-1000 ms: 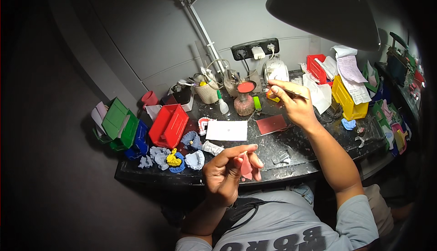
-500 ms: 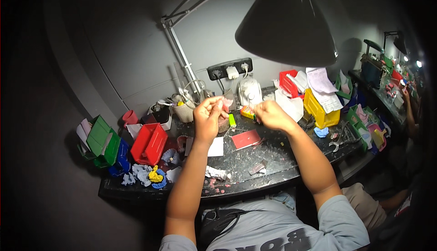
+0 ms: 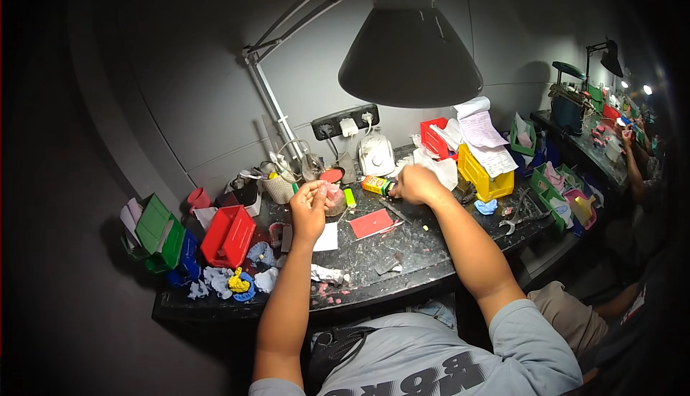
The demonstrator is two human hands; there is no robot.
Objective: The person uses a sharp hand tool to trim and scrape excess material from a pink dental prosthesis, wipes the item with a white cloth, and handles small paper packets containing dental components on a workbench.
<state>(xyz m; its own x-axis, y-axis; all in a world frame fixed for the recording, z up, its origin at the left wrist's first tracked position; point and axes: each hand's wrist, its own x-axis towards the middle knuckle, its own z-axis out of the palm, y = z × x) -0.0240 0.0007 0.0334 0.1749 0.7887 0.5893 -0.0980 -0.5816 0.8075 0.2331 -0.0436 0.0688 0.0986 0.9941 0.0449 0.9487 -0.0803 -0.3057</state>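
My left hand [image 3: 307, 213] pinches a small pink, glossy piece [image 3: 333, 195] that looks like dental wax, above the left-centre of the bench. My right hand [image 3: 420, 185] is closed with its fingers pointing down, just right of a yellow, red and green box [image 3: 376, 185]. A small dark object [image 3: 393, 190] shows beside its fingertips; what the fingers grip is hidden. Between the hands stands a bright green lighter [image 3: 349, 197]. A red rectangular sheet [image 3: 371, 224] lies nearer to me, with a white card [image 3: 326, 237] left of it.
Overhead hangs a dark lamp shade [image 3: 411, 58]. Red bin [image 3: 228, 236] and green bin [image 3: 159, 227] stand left; a yellow bin [image 3: 486, 175] with papers stands right. Crumpled blue and yellow material [image 3: 240, 281] lies front left. A white device [image 3: 376, 155] sits at the back. Another person's arm [image 3: 632, 162] shows far right.
The view has shifted, so the lamp sits further left. My left hand, still with the pink piece, is lower. My right hand has moved slightly away from the box.
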